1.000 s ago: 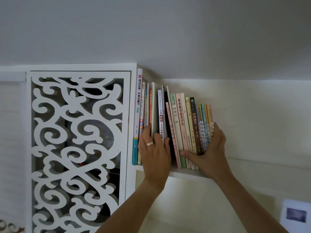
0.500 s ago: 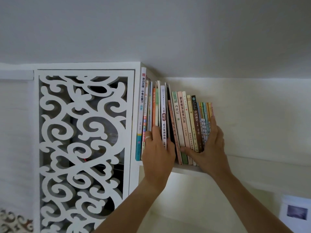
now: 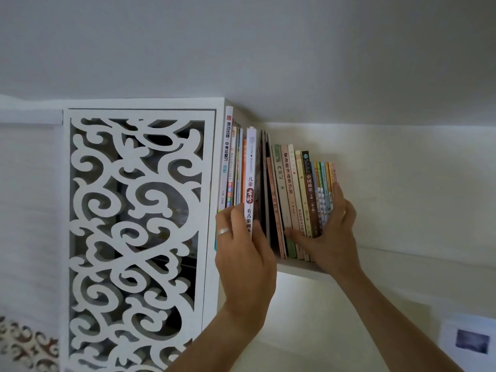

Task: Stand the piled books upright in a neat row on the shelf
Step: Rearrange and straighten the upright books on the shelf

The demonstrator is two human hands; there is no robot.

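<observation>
A row of books stands on a high white shelf (image 3: 300,268). My left hand (image 3: 243,253), with a ring on one finger, grips a white-spined book (image 3: 250,167) that sticks out in front of the left group of books (image 3: 230,162). My right hand (image 3: 330,234) spans the right group of books (image 3: 298,189), which leans left: its fingers press the outer side of the thin books at the right end and its thumb touches the spines low down. A dark gap shows between the two groups.
A white cabinet with a carved scrollwork door (image 3: 134,237) stands directly left of the books. The ceiling lies close above the shelf. The shelf runs on to the right along the wall. A small picture (image 3: 469,342) hangs low at the right.
My left hand has drawn the white-spined book outward and higher, ahead of its neighbours. My right hand keeps pressing the right group, which now stands a little straighter.
</observation>
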